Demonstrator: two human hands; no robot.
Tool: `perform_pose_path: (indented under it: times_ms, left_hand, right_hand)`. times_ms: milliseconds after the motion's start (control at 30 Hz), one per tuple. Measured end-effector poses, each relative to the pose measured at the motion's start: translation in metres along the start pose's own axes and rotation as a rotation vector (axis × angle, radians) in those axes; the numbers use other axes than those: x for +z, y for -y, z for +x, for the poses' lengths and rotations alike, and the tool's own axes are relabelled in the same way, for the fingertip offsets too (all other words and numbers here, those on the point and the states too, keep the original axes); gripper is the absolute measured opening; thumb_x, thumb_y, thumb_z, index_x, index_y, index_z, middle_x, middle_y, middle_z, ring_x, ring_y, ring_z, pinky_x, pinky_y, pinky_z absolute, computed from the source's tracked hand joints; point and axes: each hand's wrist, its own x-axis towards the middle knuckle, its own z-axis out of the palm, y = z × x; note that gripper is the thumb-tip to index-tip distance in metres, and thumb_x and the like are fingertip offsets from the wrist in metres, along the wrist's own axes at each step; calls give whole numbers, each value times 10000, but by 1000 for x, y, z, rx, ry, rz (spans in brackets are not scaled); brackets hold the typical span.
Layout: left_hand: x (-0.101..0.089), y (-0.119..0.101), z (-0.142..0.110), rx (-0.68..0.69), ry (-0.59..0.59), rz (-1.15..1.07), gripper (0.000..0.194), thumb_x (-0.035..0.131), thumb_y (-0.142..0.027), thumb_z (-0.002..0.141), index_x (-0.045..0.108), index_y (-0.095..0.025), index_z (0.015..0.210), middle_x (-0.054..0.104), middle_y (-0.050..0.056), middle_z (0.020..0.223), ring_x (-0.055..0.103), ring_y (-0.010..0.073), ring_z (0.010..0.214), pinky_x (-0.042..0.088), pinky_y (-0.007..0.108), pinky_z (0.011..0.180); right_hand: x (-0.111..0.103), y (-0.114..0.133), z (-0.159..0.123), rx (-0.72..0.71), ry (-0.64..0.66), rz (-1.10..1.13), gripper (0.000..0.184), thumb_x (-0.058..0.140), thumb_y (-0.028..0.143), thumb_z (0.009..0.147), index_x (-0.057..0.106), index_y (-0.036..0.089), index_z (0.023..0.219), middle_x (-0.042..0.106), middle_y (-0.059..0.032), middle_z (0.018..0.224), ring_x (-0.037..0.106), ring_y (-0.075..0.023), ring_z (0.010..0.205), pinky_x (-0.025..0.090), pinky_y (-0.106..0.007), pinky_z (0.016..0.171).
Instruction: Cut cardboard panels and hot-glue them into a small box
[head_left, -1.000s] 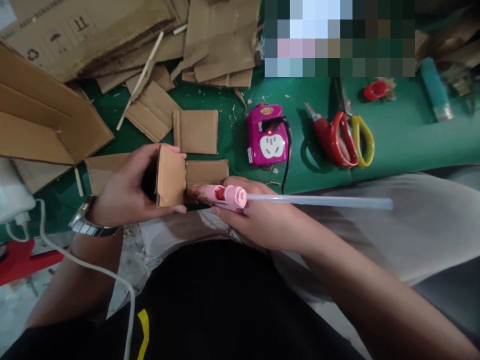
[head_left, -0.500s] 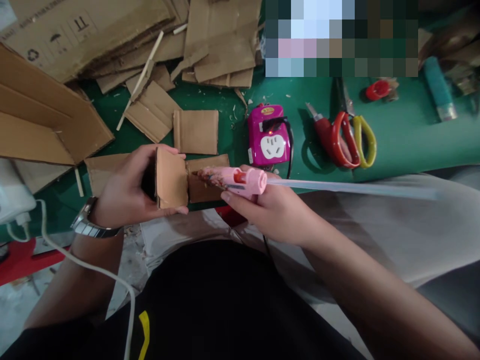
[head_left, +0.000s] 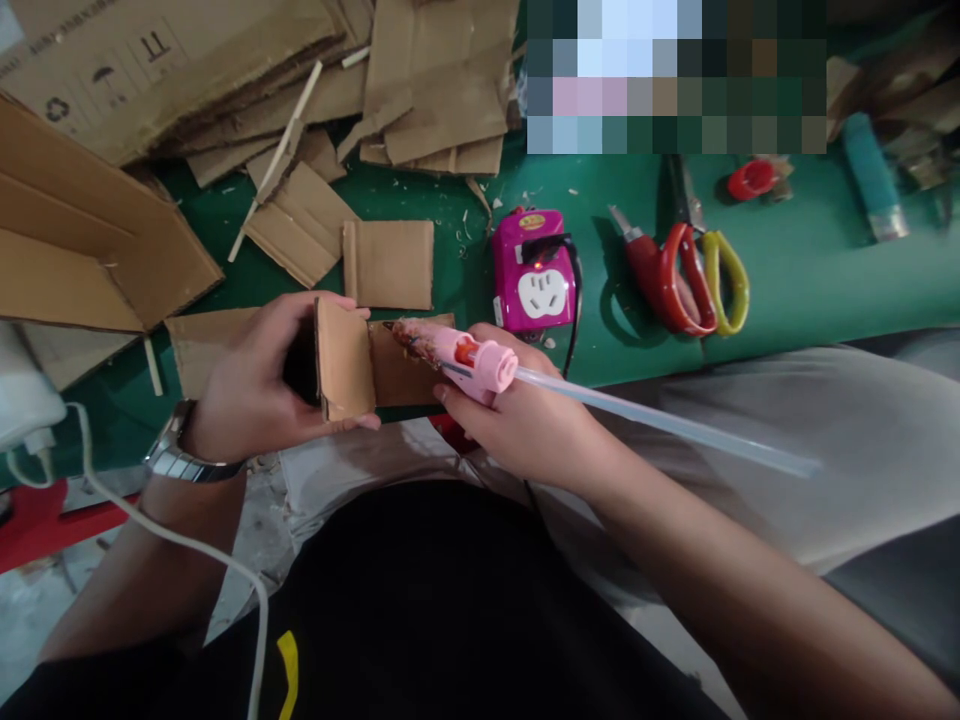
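Observation:
My left hand [head_left: 259, 370] grips a small folded cardboard box [head_left: 346, 360] from its left side, thumb along the near edge and fingers along the far edge. A flat cardboard panel [head_left: 412, 375] extends to the right of the box along the seam. In my right hand [head_left: 525, 410] is a pink hot glue gun [head_left: 469, 355], its dark tip over the panel near the far end of the seam. Whether the tip touches the cardboard I cannot tell. A long clear glue stick [head_left: 675, 415] juts out of the gun's back toward the lower right.
A magenta power socket [head_left: 534, 270] with a black plug stands beyond the gun. Red-and-yellow scissors [head_left: 694, 280] and a pointed tool [head_left: 634, 240] lie right. A square cardboard piece [head_left: 390, 265], cardboard scraps [head_left: 439, 80] and a larger open box [head_left: 97, 220] are around the left side.
The glue gun's tip has shifted toward the far end of the seam, and its back has swung nearer to me, so the glue stick slants lower. My left hand keeps holding the box.

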Motion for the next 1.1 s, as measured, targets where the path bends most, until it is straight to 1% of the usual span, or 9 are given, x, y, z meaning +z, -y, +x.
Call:
perform_pose_path:
  times_ms: [233,367,567,667,767,833,900,1000,1100]
  left_hand:
    - [2,1,-2,-11,-2,26,1031,988,-725,608,606,-291,1462,752,120,1383,751,386,1240,611,551,1089]
    - [2,0,-2,-11,0,23,1019,977,-734,621,609,-299,1466,750,109,1386,749,379,1237,610,540,1090]
    - [2,0,-1,-6,10,6,1010,989,-705,625,605,-294,1463,746,108,1393,744,371,1242,603,529,1095]
    - [1,1,1,28,24,2,1041,993,-698,622,585,-281,1484,738,122,1398,728,378,1254,590,539,1102]
    - [0,1,4,93,8,58,1095,959,-766,623,573,-257,1512,743,136,1369,729,371,1197,590,545,1069]
    - [0,0,5,123,1,96,1119,926,-819,624,576,-246,1520,744,141,1354,728,361,1161,602,531,1028]
    - [0,-1,6,135,-1,129,1098,917,-817,641,583,-244,1517,746,137,1349,723,356,1153,606,523,1014]
    - [0,-1,4,124,-8,120,1036,945,-732,674,585,-241,1512,742,140,1355,721,367,1181,602,547,1045]
    - [0,3,0,101,-12,22,1069,997,-619,668,538,-250,1561,717,162,1425,716,393,1258,586,595,1112]
  right_hand:
    - [0,-1,0,-29,24,-5,163,646,235,943,494,251,887,637,-37,922,612,-211,780,451,-347,700]
    - [0,-3,-1,-23,26,-15,187,666,250,942,489,252,882,629,-34,924,608,-215,799,456,-353,713]
    - [0,-3,0,-132,33,24,153,649,203,940,515,246,880,626,-32,936,618,-209,838,493,-344,761]
    - [-1,-1,-1,-93,31,16,156,661,222,949,527,245,873,635,-36,933,636,-215,842,507,-347,757]
    - [-3,1,-1,-80,54,20,15,631,237,991,624,235,977,680,-62,996,685,-256,961,550,-384,852]
    - [-4,1,-1,-83,67,34,129,609,220,1006,677,228,1116,712,-87,1098,700,-282,1075,563,-422,967]
    - [-5,2,-1,-80,66,48,235,606,207,1006,689,222,1226,723,-107,1184,704,-298,1138,561,-450,1038]
    - [-6,2,-1,-104,58,63,298,599,207,1010,691,207,1294,726,-130,1242,703,-317,1182,560,-485,1077]
    - [-6,5,-3,-117,54,103,309,594,259,1032,708,199,1313,733,-141,1244,713,-319,1149,577,-498,1063]
